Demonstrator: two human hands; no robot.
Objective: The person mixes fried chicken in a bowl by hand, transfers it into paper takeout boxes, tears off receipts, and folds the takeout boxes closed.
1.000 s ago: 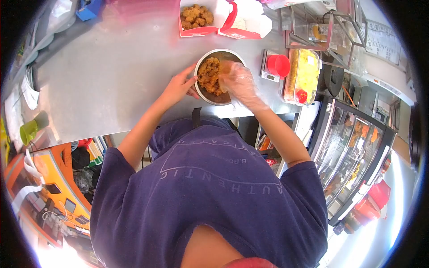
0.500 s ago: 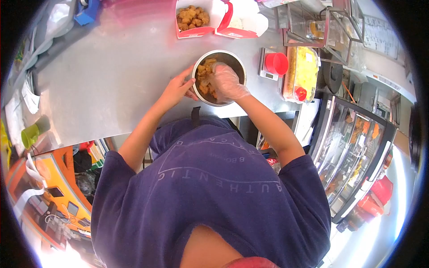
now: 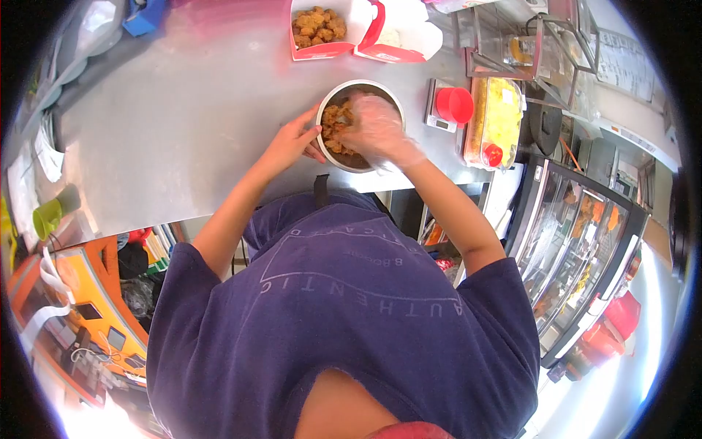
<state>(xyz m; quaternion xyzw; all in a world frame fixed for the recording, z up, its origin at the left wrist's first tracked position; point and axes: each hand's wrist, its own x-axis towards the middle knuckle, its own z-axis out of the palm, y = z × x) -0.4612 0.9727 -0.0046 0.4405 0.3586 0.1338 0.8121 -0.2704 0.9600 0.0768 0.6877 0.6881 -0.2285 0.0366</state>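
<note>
A round metal bowl (image 3: 398,110) stands near the front edge of the steel table, with pieces of browned fried chicken (image 3: 335,121) in its left part. My left hand (image 3: 298,139) grips the bowl's left side, thumb at the rim and fingers around the outer wall. Wearing a clear plastic glove, my right hand (image 3: 378,130) reaches into the bowl from the right, over the chicken. Its fingers are blurred and partly hidden, so whether they hold a piece cannot be made out.
Behind the bowl stand an open box of fried pieces (image 3: 319,28) and another open box (image 3: 391,38) with white contents. To the right are a small scale (image 3: 441,121) with a red cup (image 3: 453,105), a tub of yellow food (image 3: 501,110) and a glass display case (image 3: 578,249).
My gloved right hand has shifted slightly right and lifted a little, showing more of the chicken. My left hand keeps its hold on the bowl.
</note>
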